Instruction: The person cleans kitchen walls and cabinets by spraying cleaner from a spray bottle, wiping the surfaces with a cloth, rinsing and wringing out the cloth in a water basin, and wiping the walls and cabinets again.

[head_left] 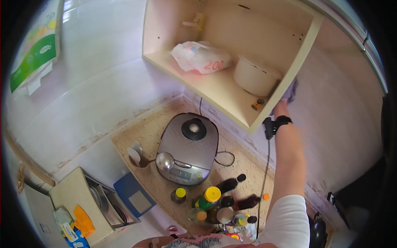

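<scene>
My right arm reaches up to the outer right side of an open wall cabinet. My right hand is partly hidden by the cabinet's side panel and holds a greyish-purple cloth against that side. A black strap with a small device is round the wrist, and a dark cable hangs from it. Inside the cabinet, close to that panel, are a cream lidded pot, a small dark-and-orange item and a white plastic package marked 200. My left hand is out of sight.
Below, a grey rice cooker sits on the speckled counter, with a metal ladle at its front. Several bottles, including a yellow-capped jar, crowd the front edge. An open drawer juts out at lower left.
</scene>
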